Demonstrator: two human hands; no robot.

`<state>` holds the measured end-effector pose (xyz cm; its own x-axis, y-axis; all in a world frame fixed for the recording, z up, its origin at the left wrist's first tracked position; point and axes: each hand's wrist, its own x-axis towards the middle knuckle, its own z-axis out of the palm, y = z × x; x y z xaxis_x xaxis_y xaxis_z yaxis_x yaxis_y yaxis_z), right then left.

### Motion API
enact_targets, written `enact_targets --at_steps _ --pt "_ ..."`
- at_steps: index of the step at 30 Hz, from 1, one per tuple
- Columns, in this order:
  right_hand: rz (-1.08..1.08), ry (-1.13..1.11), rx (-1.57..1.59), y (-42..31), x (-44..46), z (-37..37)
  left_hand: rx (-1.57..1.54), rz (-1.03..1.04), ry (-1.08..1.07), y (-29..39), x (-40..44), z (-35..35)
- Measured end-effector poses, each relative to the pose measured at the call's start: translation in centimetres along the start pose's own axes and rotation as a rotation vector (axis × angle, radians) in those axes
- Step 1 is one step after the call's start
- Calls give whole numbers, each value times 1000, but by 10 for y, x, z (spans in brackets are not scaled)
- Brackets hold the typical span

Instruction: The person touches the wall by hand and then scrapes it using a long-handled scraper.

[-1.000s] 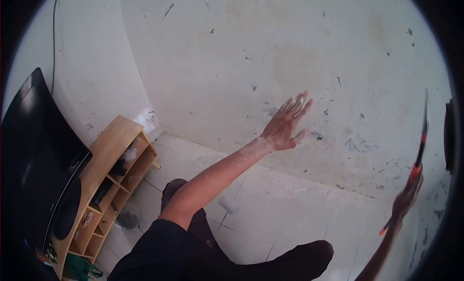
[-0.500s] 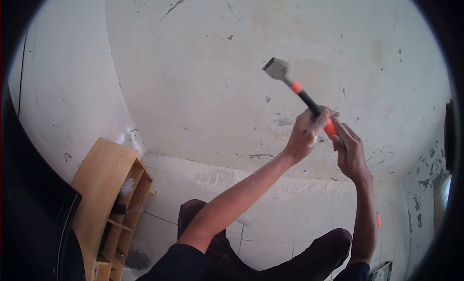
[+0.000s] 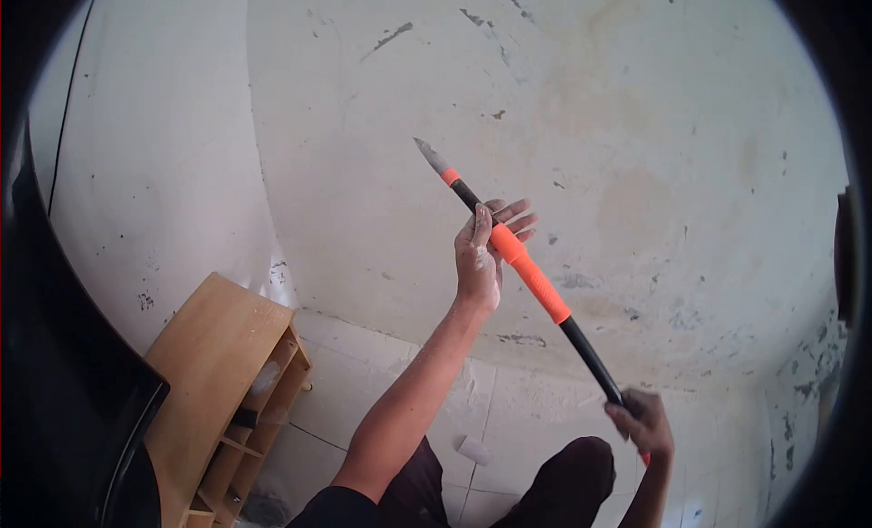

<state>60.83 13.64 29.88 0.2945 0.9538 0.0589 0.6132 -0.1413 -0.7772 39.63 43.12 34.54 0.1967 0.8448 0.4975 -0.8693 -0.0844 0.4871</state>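
Orange and black, the long-handled scraper (image 3: 542,289) slants through the air to the right of the wooden cabinet (image 3: 207,337), its narrow blade (image 3: 431,156) up and nearer the cabinet's side. From where I stand, the left hand (image 3: 479,265) looks mostly open, thumb against the upper shaft and fingers spread; the right hand (image 3: 643,424), farther from the cabinet, is closed round the lower shaft. That light upper hold worries me: if the right wrist twists, the blade could swing off line, gouge the wall (image 3: 590,119) beyond the cabinet, or knock the dark screen (image 3: 73,383) on the cabinet's near left. White dust on the left hand could make the shaft slip. Sliding that palm up too far might nick it. A white cylinder (image 3: 473,450) on the floor, right of the cabinet, could roll underfoot.
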Motion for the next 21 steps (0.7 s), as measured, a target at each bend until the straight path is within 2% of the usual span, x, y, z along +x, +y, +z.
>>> enact_targets --at_steps 3,6,8,9,11,12,13,15,17,19,20,21 --pt "76 -18 91 52 -27 3 21 34 3 1 2 -2" --pt "89 6 120 68 -39 9 69 35 -2 -8 0 3" --pt "-243 503 -314 69 -41 18 -84 62 23 -24 -2 9" --pt "-240 485 -314 70 -41 18 -79 61 41 -32 -2 9" --pt "-316 749 -369 76 -38 17 -25 38 208 -47 -2 10" --pt "-380 761 -357 80 -36 16 -52 40 322 -57 -2 16" --pt "-382 746 -357 82 -38 16 -49 43 337 -63 -2 16" --pt "-242 684 -324 87 -42 13 -134 -19 359 -72 -2 15" --pt "-264 648 -284 92 -44 8 -156 -31 384 -82 0 17" --pt "-224 509 -233 87 -48 0 -148 -40 363 -85 2 14" --pt "-359 423 -280 91 -47 -7 -143 -41 371 -87 4 11" --pt "-356 417 -276 85 -50 -14 -158 -49 365 -88 6 8"
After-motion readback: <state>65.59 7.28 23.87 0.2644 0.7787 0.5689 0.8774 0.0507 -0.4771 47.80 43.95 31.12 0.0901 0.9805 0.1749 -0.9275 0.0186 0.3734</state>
